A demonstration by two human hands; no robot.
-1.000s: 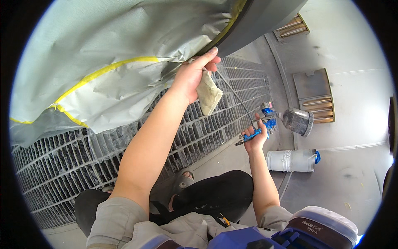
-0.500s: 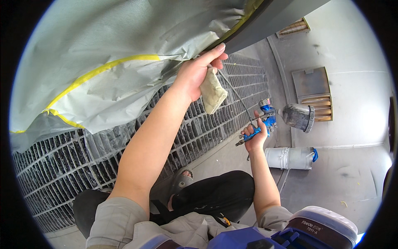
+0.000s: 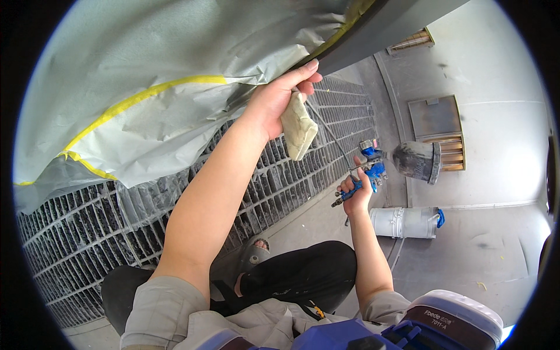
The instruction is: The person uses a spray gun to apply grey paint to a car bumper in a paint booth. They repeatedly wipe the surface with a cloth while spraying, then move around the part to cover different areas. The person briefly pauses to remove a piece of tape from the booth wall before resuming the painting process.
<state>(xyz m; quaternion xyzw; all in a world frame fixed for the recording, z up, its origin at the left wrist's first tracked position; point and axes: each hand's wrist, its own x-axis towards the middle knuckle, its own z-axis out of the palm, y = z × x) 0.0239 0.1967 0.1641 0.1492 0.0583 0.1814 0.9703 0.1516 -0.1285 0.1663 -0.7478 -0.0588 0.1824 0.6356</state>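
My left hand reaches up to the lower edge of a grey panel, with its thumb stretched along the dark rim. A folded, off-white cloth hangs from its curled fingers, which are partly hidden behind the palm. Grey masking sheeting, edged with yellow tape, drapes beside that hand. Lower and to the right, my right hand is wrapped around the handle of a blue spray gun. A dark, paint-smeared cup sticks out to the right from the gun.
Floor grating runs under the sheeting, and a thin hose crosses above it near the gun. A white bucket stands right of my right forearm. Pale walls with a vent rise at the right. My bent knees are below.
Hardly anything differs. The spray gun and right hand sit very slightly further left in the picture, along with the bucket and wall; both hands keep their grip.
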